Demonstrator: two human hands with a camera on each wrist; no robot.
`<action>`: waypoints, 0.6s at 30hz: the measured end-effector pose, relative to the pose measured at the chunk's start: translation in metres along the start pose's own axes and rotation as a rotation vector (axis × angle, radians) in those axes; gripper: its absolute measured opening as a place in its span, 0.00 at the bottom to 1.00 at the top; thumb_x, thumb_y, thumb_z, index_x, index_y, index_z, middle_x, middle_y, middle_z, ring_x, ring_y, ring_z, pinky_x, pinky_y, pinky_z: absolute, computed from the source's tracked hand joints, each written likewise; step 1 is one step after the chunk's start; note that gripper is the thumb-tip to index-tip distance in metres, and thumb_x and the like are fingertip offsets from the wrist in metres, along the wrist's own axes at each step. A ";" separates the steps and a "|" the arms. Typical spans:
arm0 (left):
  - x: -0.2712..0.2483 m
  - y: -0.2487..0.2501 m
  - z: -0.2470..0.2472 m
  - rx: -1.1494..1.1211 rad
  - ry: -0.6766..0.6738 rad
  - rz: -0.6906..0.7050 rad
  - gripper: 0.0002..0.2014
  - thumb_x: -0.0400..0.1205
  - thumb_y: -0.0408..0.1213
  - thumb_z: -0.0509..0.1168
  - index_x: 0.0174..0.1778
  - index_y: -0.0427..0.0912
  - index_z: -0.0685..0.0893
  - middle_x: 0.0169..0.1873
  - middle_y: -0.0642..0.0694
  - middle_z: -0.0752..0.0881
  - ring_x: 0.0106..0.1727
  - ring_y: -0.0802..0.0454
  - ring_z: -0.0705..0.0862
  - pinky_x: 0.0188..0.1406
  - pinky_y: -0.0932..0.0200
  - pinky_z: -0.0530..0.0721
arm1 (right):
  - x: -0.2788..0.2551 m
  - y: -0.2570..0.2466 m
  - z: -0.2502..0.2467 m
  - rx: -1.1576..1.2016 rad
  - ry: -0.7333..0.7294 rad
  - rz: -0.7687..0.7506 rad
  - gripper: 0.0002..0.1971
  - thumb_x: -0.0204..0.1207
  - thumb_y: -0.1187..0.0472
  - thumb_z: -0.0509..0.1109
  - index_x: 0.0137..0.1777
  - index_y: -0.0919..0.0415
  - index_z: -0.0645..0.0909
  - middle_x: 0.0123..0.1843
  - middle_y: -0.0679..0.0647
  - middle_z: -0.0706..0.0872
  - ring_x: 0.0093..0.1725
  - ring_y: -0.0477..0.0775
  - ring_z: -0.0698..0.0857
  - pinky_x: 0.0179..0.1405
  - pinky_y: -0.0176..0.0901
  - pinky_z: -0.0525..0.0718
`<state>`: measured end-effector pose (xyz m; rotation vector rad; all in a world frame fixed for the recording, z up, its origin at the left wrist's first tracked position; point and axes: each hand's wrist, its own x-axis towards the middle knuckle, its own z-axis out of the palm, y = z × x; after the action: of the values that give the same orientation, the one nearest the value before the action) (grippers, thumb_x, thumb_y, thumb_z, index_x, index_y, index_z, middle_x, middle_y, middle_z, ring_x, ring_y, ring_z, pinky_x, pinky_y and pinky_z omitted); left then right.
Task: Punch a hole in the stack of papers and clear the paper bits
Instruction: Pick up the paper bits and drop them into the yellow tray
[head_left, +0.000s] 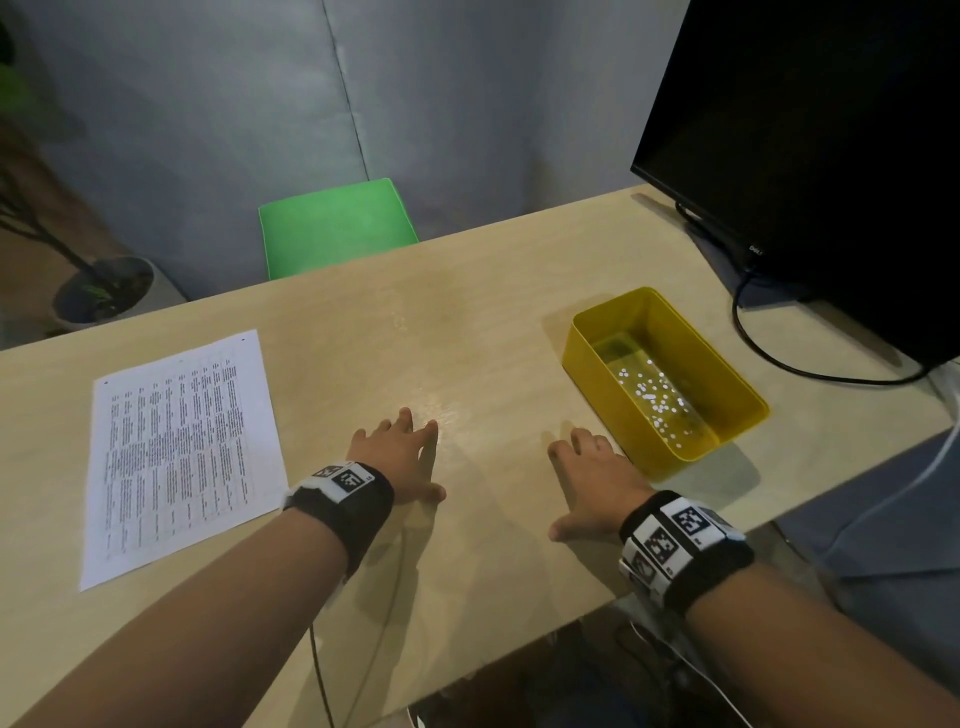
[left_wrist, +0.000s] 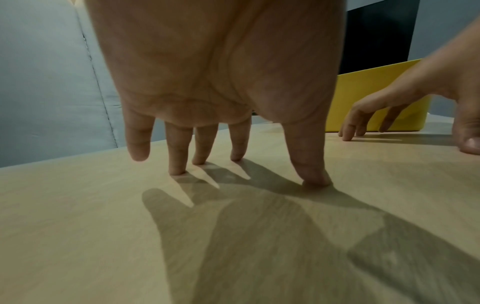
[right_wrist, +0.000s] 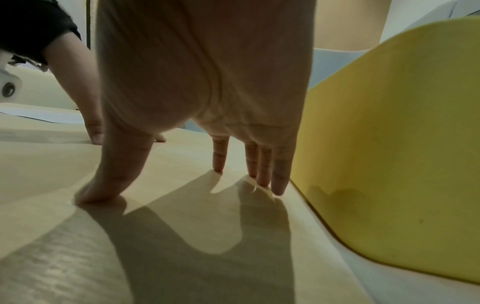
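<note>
Both hands are just resting on the table (head_left: 467, 322), fingers spread out straight, gripping nothing. The left hand (head_left: 402, 457) is sitting right of the stack of papers (head_left: 182, 457), the right hand (head_left: 597, 480) is touching the yellow tray (head_left: 582, 364), which is holding the little white paper bits (head_left: 654, 397).

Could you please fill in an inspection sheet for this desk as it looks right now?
Surface: wooden desk, some glare at centre.
Job's things: paper stack flat at left; paper bits inside the yellow bin; no hole punch seen.
Clutter: nothing seen.
Grippers: left hand and right hand both rest on the desk, fingers spread, holding nothing.
Cables: black cable running from the monitor.
Surroundings: green chair, potted plant.
</note>
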<state>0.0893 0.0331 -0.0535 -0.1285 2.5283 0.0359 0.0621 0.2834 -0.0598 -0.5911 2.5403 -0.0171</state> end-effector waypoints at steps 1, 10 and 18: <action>0.000 0.001 0.000 0.004 0.000 -0.001 0.48 0.70 0.66 0.67 0.82 0.58 0.50 0.84 0.43 0.51 0.82 0.42 0.59 0.78 0.38 0.59 | 0.001 0.000 0.000 0.001 0.000 0.000 0.51 0.58 0.37 0.79 0.77 0.54 0.59 0.77 0.58 0.64 0.76 0.61 0.65 0.71 0.54 0.75; 0.000 0.002 -0.003 0.020 -0.012 -0.002 0.48 0.69 0.67 0.67 0.81 0.58 0.53 0.83 0.44 0.56 0.79 0.44 0.65 0.76 0.39 0.61 | 0.004 0.007 -0.012 0.140 -0.028 0.005 0.34 0.69 0.41 0.74 0.74 0.46 0.68 0.76 0.57 0.65 0.74 0.59 0.67 0.72 0.54 0.73; 0.004 0.001 -0.007 -0.030 -0.007 0.002 0.40 0.70 0.67 0.65 0.78 0.59 0.62 0.74 0.48 0.68 0.68 0.45 0.77 0.67 0.44 0.70 | 0.009 0.007 -0.015 0.257 0.019 -0.031 0.11 0.81 0.53 0.63 0.57 0.51 0.85 0.68 0.51 0.74 0.70 0.52 0.71 0.66 0.50 0.76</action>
<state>0.0820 0.0330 -0.0496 -0.1373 2.5218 0.0752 0.0446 0.2838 -0.0518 -0.5297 2.4931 -0.3558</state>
